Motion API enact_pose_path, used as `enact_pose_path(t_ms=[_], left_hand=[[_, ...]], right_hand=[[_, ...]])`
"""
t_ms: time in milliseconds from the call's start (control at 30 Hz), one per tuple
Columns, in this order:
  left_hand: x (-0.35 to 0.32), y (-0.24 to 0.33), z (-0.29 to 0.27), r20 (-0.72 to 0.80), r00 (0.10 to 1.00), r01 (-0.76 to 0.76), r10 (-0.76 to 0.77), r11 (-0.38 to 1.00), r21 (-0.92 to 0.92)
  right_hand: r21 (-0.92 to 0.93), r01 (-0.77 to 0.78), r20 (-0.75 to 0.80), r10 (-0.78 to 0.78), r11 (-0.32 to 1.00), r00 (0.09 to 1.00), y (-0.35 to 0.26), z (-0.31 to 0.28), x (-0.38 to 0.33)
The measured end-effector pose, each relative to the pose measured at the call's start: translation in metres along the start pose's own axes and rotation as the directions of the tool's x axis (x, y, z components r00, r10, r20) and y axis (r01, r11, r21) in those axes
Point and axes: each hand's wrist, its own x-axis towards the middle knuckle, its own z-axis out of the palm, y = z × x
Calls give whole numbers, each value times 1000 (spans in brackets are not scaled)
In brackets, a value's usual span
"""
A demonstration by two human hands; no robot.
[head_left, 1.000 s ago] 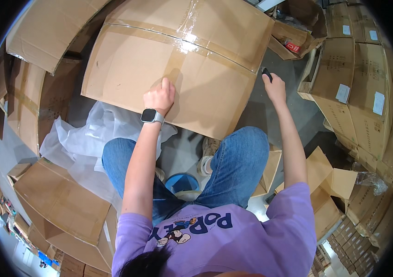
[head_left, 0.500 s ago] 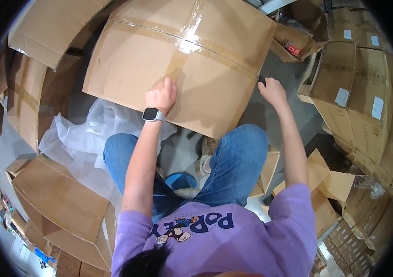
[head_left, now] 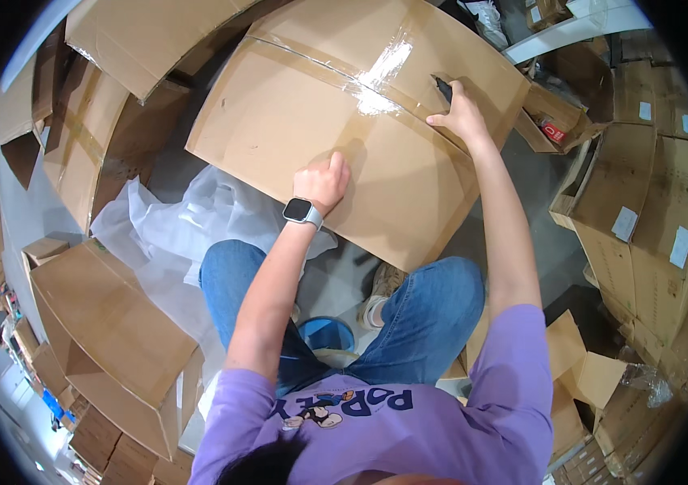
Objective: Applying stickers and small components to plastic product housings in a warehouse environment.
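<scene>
Large flat brown cardboard box (head_left: 336, 129), sealed with a strip of clear glossy tape (head_left: 376, 77), lies on the floor straight ahead of the seated person, past the knees in blue jeans (head_left: 425, 315). Its long axis runs from lower left to upper right in the head view; the tape seam crosses the top face from upper left down to the right.

Left hand (head_left: 324, 179): curled into a loose fist, knuckles pressed flat on the box's near half, holding nothing (smartwatch with a square dark face (head_left: 302, 211) on that wrist).

Right hand (head_left: 461, 115): arm stretched out further, closed around a small dark tool (head_left: 444, 87), probably a cutter, though the blade is too small to confirm. Its tip sits on the box top at the tape seam's right end.

Key relation: the right hand is the one at the seam, which runs away from it up and to the left; the left hand sits below the seam, clear of that line.

Around: crumpled white plastic sheet (head_left: 190, 218) left of the knees, more open cardboard cartons (head_left: 109, 323) on all sides.
</scene>
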Motion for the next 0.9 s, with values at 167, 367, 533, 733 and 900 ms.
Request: enact_pose_path(t_ms=[167,367,533,733,900], left_hand=[[45,6,-5,193,981,16,-6,999,-47],[121,22,11,388,912,-158,135,987,27],[161,45,3,458,854,-340,247,931,131],[170,52,-13,539,764,-537,356,813,224],[161,52,-51,482,784,-560,390,780,279]], right_hand=[[59,-35,38,33,998,999,8,5,9],[56,-49,73,45,997,996,1,6,18],[35,-9,102,5,999,995,12,2,25],[83,182,154,-193,980,969,35,-1,34],[171,252,130,-276,952,952,50,16,42]])
